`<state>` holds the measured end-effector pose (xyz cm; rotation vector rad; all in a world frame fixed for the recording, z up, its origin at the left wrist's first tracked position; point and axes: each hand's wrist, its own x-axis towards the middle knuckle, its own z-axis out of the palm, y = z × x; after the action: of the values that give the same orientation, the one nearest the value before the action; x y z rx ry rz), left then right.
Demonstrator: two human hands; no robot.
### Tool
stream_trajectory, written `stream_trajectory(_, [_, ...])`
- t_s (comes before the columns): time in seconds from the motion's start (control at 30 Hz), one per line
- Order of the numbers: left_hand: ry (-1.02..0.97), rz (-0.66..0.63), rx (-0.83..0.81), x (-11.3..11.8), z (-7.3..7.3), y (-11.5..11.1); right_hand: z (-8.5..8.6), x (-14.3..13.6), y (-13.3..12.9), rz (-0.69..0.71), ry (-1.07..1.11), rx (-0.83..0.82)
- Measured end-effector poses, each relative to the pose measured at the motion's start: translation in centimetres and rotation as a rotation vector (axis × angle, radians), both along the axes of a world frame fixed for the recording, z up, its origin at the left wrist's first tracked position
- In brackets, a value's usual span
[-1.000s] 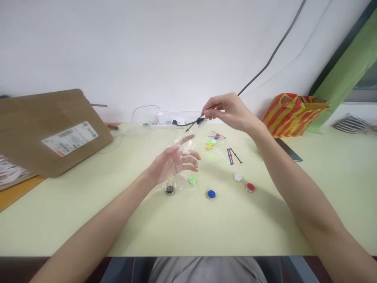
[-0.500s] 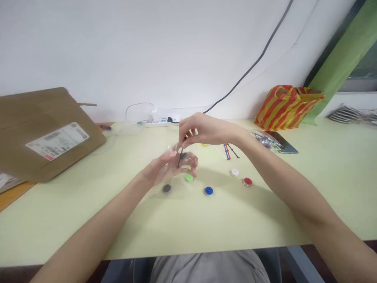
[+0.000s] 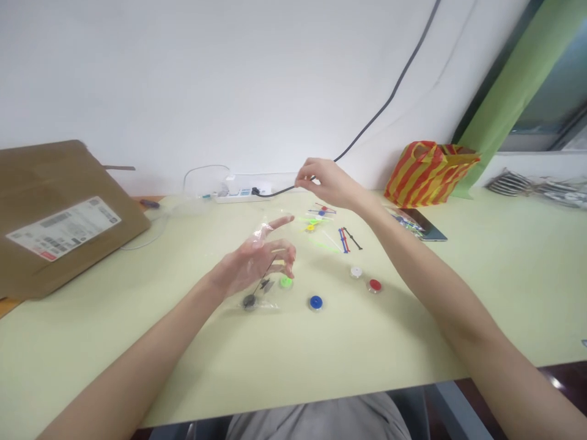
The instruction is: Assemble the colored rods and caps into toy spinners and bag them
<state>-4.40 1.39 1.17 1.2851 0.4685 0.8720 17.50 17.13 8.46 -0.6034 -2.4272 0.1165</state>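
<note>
Tabletop (image 3: 220, 360): far edge along the wall (image 3: 257, 91), near edge before the person's lap. At left, cardboard box (image 3: 59, 208), label facing the near side; open room between it and the left forearm. Centre, open room from the blue disc (image 3: 316, 302) to the near edge. Right, open room beyond the right forearm, short of the striped bag (image 3: 415, 174) and dark tablet (image 3: 426, 224) towards the far edge

Left hand (image 3: 257, 260): one, above the tabletop left of centre, fingers spread and partly curled, clear plastic bag (image 3: 260, 234) lying about palm and fingers. Right hand (image 3: 328, 183): one, raised near the far edge, well apart from the left, fingers curled; whether the tips meet or hold anything, cannot tell

Black piece (image 3: 265, 283): one, thin, with wider middle, below the left fingers, seemingly within the clear plastic bag; long axis slanting, one end towards the far right corner, the other towards the near left corner, over the dark disc (image 3: 249, 301)

Discs, further right: green (image 3: 287, 282), blue, white (image 3: 356, 272), red (image 3: 375, 285). Coloured sticks (image 3: 345, 240): grouped beyond the white disc
</note>
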Motion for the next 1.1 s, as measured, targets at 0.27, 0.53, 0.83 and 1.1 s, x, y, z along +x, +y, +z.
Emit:
stream_trajectory(0.27, [0.025,0.067,0.006,0.0,0.0,0.2,-8.5,4.9,8.7,-0.546,-0.243,-0.271])
stream_trajectory(0.53, [0.024,0.108,-0.008,0.3,0.0,0.2,-12.8,5.8,10.4,-0.584,-0.101,-0.42])
stream_trajectory(0.83, [-0.011,0.101,-0.029,0.2,-0.2,0.1,-8.7,5.8,9.9,-0.537,0.319,-0.329])
stream_trajectory(1.1, [-0.033,0.081,-0.055,0.2,-0.5,0.1,1.3,2.1,1.2,0.128,0.371,-0.157])
